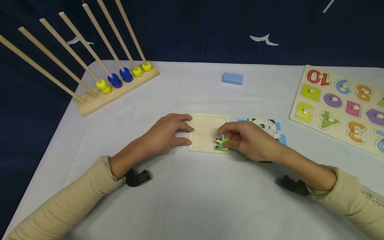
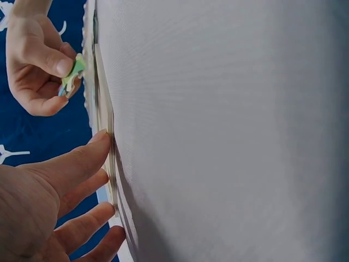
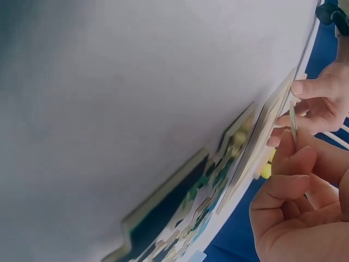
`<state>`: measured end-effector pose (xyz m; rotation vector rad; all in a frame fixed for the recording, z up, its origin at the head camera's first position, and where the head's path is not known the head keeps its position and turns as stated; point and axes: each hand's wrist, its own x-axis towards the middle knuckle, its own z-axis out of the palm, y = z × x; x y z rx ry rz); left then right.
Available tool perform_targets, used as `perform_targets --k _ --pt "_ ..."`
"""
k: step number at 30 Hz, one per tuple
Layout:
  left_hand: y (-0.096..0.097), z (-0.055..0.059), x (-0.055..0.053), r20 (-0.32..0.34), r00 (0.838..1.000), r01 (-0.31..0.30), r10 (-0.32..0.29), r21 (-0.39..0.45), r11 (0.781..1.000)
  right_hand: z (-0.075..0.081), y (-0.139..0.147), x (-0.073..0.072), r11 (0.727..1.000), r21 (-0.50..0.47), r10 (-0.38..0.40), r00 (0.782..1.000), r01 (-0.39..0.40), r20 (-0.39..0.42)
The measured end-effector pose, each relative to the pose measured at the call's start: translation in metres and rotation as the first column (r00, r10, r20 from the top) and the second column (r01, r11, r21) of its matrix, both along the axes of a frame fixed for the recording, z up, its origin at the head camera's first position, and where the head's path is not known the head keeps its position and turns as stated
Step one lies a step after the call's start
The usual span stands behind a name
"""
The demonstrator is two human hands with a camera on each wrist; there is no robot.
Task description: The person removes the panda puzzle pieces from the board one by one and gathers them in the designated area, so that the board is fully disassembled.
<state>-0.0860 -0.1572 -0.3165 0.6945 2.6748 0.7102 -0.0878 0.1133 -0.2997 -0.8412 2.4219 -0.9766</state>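
Note:
A shallow square wooden puzzle tray (image 1: pixel 202 135) lies on the white table in the head view. My left hand (image 1: pixel 163 131) touches its left edge with thumb and fingertips, the fingers extended and spread a little. Over the tray's lower right corner, my right hand (image 1: pixel 255 141) pinches a green jigsaw piece (image 1: pixel 222 144) between thumb and fingers. The left wrist view shows that piece (image 2: pixel 73 73) raised at an angle above the tray. Beside the tray on the right, several panda-picture jigsaw pieces (image 1: pixel 273 126) lie partly hidden under my right hand.
A wooden stand (image 1: pixel 126 89) with upright rods and yellow and blue beads stands at the back left. A light blue block (image 1: pixel 232 79) lies behind the tray. On the right is a board of knobbed numbers and shapes (image 1: pixel 340 131). Black straps (image 1: pixel 138 178) show under both wrists.

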Motion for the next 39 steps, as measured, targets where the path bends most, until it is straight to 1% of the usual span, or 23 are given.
perform_targets --k 4,11,15,19,26,32,39 --pt "-0.001 0.001 0.001 -0.007 1.000 0.006 -0.006 0.003 1.000 0.002 0.005 0.001 0.999 -0.021 -0.024 1.000 0.024 0.016" --pt "-0.001 0.000 0.001 -0.006 1.000 0.002 -0.002 0.003 1.000 0.002 0.019 0.004 0.995 -0.074 -0.061 0.993 0.069 0.101" --pt "-0.001 0.000 0.001 0.000 1.000 -0.001 0.001 0.002 1.000 0.002 0.029 0.007 0.993 -0.093 -0.063 0.993 0.072 0.099" --pt "0.000 0.000 0.002 0.006 1.000 -0.001 0.001 0.002 1.000 0.001 0.040 0.008 0.992 -0.093 -0.074 0.993 0.082 0.088" --pt "0.001 0.000 0.002 -0.001 1.000 0.004 -0.004 0.007 1.000 -0.001 0.057 0.013 0.986 -0.122 -0.103 0.992 0.112 0.074" --pt "0.001 0.000 0.001 -0.002 1.000 0.003 -0.003 0.009 1.000 0.000 0.075 0.018 0.982 -0.086 -0.161 0.982 0.169 0.100" --pt "0.001 0.001 0.001 -0.002 1.000 0.001 -0.001 0.006 1.000 -0.005 0.098 0.023 0.982 -0.085 -0.160 0.982 0.168 0.099"
